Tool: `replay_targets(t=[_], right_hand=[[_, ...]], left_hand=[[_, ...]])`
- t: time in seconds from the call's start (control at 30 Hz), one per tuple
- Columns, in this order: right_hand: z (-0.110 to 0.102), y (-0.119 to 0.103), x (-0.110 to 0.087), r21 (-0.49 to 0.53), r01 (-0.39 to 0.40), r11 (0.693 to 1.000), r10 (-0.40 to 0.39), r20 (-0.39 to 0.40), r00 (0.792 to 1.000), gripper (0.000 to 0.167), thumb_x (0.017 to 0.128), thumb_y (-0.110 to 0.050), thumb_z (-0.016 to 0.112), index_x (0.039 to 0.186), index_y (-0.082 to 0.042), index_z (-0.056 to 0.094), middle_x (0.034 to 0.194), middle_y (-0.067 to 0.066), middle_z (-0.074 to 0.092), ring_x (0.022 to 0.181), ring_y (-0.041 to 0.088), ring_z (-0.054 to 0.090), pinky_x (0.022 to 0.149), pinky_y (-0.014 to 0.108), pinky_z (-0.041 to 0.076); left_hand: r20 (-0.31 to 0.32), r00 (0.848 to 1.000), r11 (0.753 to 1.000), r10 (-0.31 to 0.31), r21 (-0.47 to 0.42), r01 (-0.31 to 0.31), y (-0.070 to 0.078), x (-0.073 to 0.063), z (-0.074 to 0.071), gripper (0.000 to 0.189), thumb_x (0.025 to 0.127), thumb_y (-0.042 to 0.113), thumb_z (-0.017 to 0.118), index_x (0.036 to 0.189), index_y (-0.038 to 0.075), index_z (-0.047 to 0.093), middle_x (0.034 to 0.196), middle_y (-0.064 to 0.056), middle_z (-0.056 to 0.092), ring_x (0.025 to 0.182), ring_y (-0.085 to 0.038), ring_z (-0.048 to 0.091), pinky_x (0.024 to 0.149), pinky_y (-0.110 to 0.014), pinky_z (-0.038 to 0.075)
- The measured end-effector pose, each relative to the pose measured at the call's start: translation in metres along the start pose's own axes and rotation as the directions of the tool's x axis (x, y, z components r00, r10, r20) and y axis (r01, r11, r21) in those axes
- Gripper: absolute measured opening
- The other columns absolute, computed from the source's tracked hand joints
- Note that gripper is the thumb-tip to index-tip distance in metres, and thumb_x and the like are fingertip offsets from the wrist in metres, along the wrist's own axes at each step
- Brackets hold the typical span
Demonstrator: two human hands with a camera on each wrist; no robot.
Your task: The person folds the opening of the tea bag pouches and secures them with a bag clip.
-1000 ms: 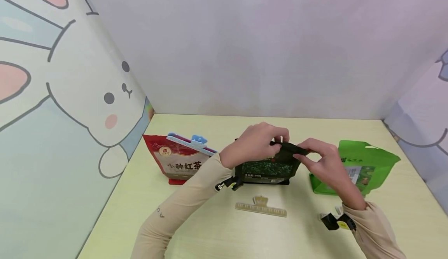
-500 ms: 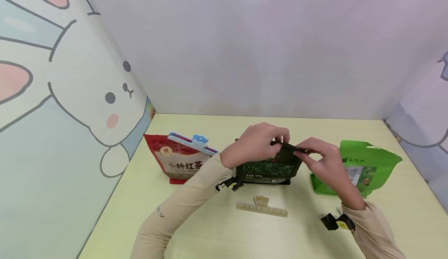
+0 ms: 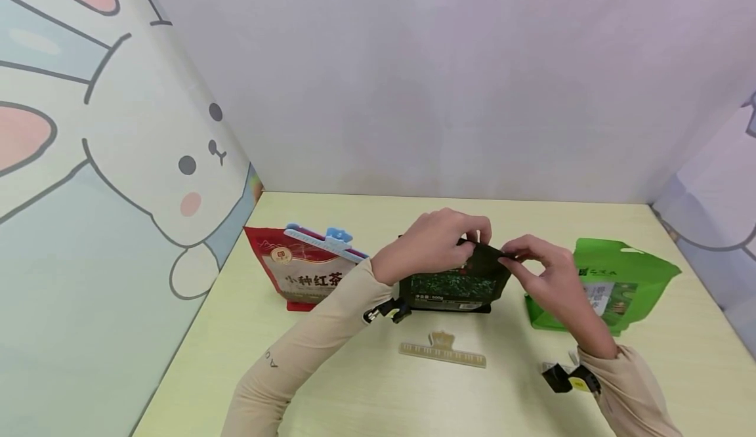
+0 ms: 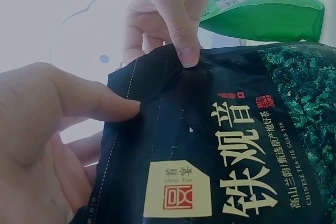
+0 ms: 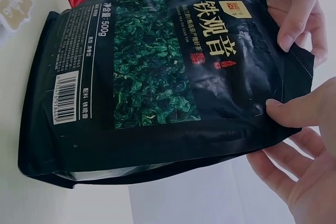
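Observation:
A black tea bag (image 3: 451, 286) printed with green leaves stands in the middle of the table, between both hands. My left hand (image 3: 428, 243) pinches its top edge, with the thumb (image 4: 118, 106) on the front near the stitched line. At the right end of that edge, my right hand (image 3: 546, 270) pinches the corner, thumb (image 5: 286, 113) on the printed face and fingers (image 5: 281, 174) behind. The top edge runs flat between the two grips. In front of the bag lies a gold clip (image 3: 441, 353) with a crown-shaped handle.
To the left stands a red tea bag (image 3: 307, 276) with a light blue clip (image 3: 331, 243) across its top. A green bag (image 3: 626, 279) stands to the right, partly behind the right forearm. Another clip (image 3: 549, 365) lies mostly hidden by the right wrist camera. Walls rise behind and beside the table.

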State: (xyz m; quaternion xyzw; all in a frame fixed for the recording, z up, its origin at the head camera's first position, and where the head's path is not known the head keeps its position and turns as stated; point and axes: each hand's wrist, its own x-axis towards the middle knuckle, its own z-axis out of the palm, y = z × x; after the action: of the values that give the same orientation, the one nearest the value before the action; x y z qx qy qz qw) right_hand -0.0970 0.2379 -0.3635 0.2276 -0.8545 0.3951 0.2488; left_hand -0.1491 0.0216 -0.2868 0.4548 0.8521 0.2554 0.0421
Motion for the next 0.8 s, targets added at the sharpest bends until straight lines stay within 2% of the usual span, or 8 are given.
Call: replay_targets(t=[0.23, 0.4, 0.57, 0.7, 0.8], right_hand=[[-0.001, -0.003, 0.000, 0.019, -0.016, 1.000, 0.016, 0.021, 1.000, 0.031, 0.073, 0.014, 0.072, 0.089, -0.012, 0.066, 0.085, -0.001, 0.066, 0.077, 0.003, 0.061, 0.070, 0.016, 0.048], [-0.005, -0.021, 0.005, 0.032, 0.011, 0.999, -0.012, 0.032, 0.999, 0.029, 0.072, 0.019, 0.069, 0.087, -0.004, 0.065, 0.084, 0.005, 0.066, 0.076, 0.006, 0.061, 0.069, 0.018, 0.048], [-0.009, -0.033, 0.008, 0.045, 0.043, 0.998, -0.045, 0.045, 0.998, 0.028, 0.071, 0.021, 0.068, 0.088, -0.002, 0.065, 0.084, 0.007, 0.066, 0.077, 0.004, 0.060, 0.070, 0.018, 0.047], [-0.009, -0.029, 0.006, 0.074, 0.068, 0.995, -0.072, 0.048, 0.996, 0.030, 0.071, 0.021, 0.067, 0.090, -0.002, 0.065, 0.087, 0.009, 0.066, 0.080, 0.002, 0.059, 0.072, 0.018, 0.046], [-0.008, -0.025, 0.004, 0.087, 0.066, 0.994, -0.071, 0.053, 0.996, 0.032, 0.070, 0.022, 0.067, 0.091, -0.002, 0.065, 0.088, 0.009, 0.066, 0.080, 0.004, 0.060, 0.072, 0.018, 0.046]], left_hand=[[0.017, 1.000, 1.000, -0.001, -0.014, 0.002, 0.000, 0.001, 0.000, 0.024, 0.088, 0.002, 0.047, 0.093, 0.020, 0.062, 0.088, 0.012, 0.062, 0.064, 0.001, 0.054, 0.057, -0.023, 0.041], [0.035, 0.999, 1.000, -0.003, -0.007, 0.004, -0.001, 0.001, 0.000, 0.022, 0.086, 0.005, 0.049, 0.092, 0.021, 0.062, 0.086, 0.015, 0.060, 0.061, -0.002, 0.051, 0.055, -0.024, 0.039], [0.036, 0.999, 1.000, 0.005, 0.013, -0.005, -0.001, 0.001, 0.001, 0.007, 0.091, 0.023, 0.055, 0.089, 0.027, 0.061, 0.081, 0.020, 0.057, 0.061, -0.001, 0.049, 0.054, -0.024, 0.039], [0.021, 1.000, 1.000, 0.011, 0.015, -0.011, 0.000, 0.001, 0.002, 0.015, 0.094, 0.040, 0.054, 0.084, 0.030, 0.061, 0.076, 0.022, 0.057, 0.063, 0.002, 0.050, 0.055, -0.021, 0.041], [0.026, 1.000, 1.000, 0.004, 0.017, -0.004, 0.001, 0.002, 0.001, 0.017, 0.094, 0.042, 0.054, 0.084, 0.030, 0.062, 0.074, 0.021, 0.057, 0.063, 0.002, 0.050, 0.056, -0.021, 0.041]])
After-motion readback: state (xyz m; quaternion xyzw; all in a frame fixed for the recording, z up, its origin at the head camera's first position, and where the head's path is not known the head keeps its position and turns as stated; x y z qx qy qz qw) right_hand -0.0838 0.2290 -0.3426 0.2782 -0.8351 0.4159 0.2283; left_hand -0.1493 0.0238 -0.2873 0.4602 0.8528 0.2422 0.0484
